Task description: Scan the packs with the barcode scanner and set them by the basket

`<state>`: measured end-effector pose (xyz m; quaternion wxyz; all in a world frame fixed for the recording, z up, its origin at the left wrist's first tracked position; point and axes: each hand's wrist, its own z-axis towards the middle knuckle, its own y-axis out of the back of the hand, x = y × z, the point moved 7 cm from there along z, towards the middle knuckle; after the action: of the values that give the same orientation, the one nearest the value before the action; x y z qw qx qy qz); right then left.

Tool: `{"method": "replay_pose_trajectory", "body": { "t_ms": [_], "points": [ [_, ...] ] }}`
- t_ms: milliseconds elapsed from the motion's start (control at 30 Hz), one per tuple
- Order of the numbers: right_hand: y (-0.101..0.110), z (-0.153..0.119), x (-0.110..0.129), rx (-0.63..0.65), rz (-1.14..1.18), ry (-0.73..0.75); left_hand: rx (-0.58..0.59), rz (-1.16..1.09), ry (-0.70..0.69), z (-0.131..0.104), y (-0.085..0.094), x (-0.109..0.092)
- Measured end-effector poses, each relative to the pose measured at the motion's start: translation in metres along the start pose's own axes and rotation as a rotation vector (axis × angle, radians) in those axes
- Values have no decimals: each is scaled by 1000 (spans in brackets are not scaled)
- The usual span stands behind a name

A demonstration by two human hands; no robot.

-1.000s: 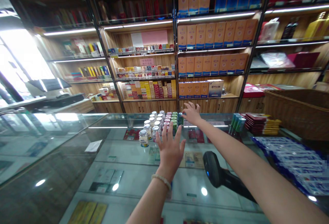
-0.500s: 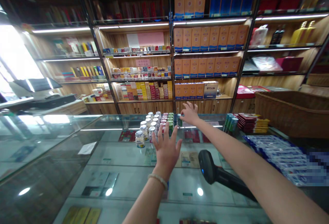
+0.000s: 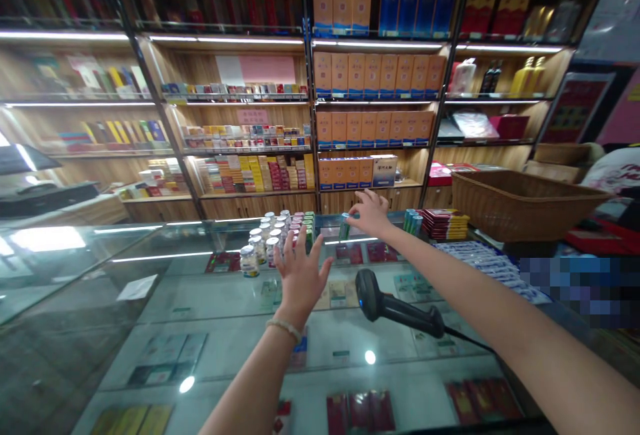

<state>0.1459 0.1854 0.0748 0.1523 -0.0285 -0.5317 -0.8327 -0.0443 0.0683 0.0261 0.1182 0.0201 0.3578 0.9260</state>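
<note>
My left hand point(image 3: 301, 276), with a beaded bracelet at its wrist, hovers with spread fingers over the glass counter point(image 3: 220, 295), just in front of grouped small containers. White-lidded jars point(image 3: 249, 262) form the left part of this group; pink-topped and green containers point(image 3: 309, 222) form the right part. To the right of the group, my right hand point(image 3: 369, 214) pinches a small green container point(image 3: 345, 227) between thumb and fingers. A black handheld scanner point(image 3: 395, 305) lies on the glass between my forearms.
Green cylinders point(image 3: 413, 222), red and yellow packs point(image 3: 444, 223), blue-white packets point(image 3: 483, 265) and a wicker basket point(image 3: 520, 205) line the right side. A white paper point(image 3: 138, 287) is at left. Stocked shelves point(image 3: 367, 103) stand behind the counter.
The view has turned to the right, showing more of the basket and a person's sleeve at the right edge. The green container at my right hand now looks slightly tilted. My left hand stays spread.
</note>
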Motion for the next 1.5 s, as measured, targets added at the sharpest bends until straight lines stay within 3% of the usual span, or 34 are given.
{"method": "replay_pose_trajectory", "body": {
  "t_ms": [167,367,667,1167,1500],
  "points": [
    [26,-25,-10,-123,162,-50,2,-34,-9,0,7,-7],
    [42,-63,-18,-210,247,-33,-25,-81,-18,-1,16,-15],
    [37,-101,-26,-300,374,-102,-36,-141,-87,-3,21,-28],
    [34,-121,-18,-366,499,-71,-100,-197,-155,-8,21,-42],
    [31,-117,-21,-240,466,-83,-148,-197,-137,-5,21,-31]
  ]
}}
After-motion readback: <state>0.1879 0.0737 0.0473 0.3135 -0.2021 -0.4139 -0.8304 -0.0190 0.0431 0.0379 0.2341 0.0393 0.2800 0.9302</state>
